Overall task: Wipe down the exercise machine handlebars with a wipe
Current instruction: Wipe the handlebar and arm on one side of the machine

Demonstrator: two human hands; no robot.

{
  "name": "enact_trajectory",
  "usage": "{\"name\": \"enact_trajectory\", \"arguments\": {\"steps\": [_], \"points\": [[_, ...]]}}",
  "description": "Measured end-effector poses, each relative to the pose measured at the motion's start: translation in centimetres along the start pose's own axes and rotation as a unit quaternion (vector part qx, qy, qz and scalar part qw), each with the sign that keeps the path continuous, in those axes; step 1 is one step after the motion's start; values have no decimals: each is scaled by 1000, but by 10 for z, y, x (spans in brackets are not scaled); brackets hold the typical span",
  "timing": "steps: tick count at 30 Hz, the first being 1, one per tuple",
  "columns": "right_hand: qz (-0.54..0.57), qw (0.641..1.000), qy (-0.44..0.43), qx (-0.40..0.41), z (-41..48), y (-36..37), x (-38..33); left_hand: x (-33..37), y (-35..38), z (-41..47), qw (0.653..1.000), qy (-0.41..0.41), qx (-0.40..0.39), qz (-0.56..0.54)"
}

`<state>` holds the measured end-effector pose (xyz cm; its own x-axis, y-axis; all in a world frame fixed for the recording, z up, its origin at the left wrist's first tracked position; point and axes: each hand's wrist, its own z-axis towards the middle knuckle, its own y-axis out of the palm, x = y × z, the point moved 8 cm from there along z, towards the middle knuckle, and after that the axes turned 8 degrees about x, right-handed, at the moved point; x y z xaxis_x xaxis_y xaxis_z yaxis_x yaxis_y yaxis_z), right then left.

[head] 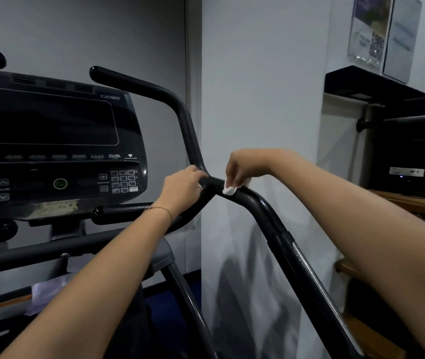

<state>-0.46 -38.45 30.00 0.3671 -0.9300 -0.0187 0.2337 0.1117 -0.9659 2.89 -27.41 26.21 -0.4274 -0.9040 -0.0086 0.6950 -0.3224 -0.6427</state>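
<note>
One wipe (pixel 230 190) in right hand (pixel 242 169); left hand (pixel 180 189) likely grips handlebar (pixel 256 204); console (pixel 50 130) beside

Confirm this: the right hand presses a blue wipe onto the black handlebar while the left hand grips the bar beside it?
Wrong colour: the head view shows the wipe is white, not blue. The right hand does press it onto the black handlebar, and the left hand grips the bar beside it.
</note>
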Motion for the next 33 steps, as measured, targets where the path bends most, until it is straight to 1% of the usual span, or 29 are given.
{"name": "enact_trajectory", "arguments": {"steps": [1, 3, 6, 7, 9, 12, 17, 18, 20, 22, 26, 27, 31, 33], "points": [[5, 1000, 1, -7, -3, -1, 2, 13, -3, 2, 999, 33, 15, -37], [17, 1000, -3, 15, -7, -1, 5, 35, -4, 5, 992, 83, 2, -93], [74, 993, -9, 90, -19, 0, 9, 41, 1, 10, 988, 97, -41, -115], [99, 990, -11, 103, -25, 0, 12, 40, 3, 12, 987, 99, -55, -113], [129, 986, -13, 106, -35, -1, 19, 39, 2, 14, 987, 99, -66, -109], [153, 982, -16, 106, -49, -3, 24, 40, 1, 19, 988, 87, -58, -109], [151, 971, -15, 182, -71, -3, 23, 38, 2, 23, 990, 48, -88, -97], [163, 971, -12, 176, -74, -2, 26, 38, 2, 23, 990, 43, -94, -94], [183, 973, -8, 140, -79, 0, 30, 40, 1, 22, 990, 34, -104, -87], [173, 977, -10, 121, -82, 0, 29, 42, -1, 20, 990, 22, -105, -86], [118, 975, -17, 185, -87, -2, 19, 47, -5, 15, 990, -3, -110, -86], [119, 975, -16, 187, -90, -2, 19, 48, -5, 14, 990, -6, -111, -86], [141, 981, -12, 136, -98, 4, 24, 47, -1, 6, 988, -35, -106, -103], [125, 979, -13, 159, -100, 4, 22, 47, 1, 1, 982, -75, -103, -141]]}}
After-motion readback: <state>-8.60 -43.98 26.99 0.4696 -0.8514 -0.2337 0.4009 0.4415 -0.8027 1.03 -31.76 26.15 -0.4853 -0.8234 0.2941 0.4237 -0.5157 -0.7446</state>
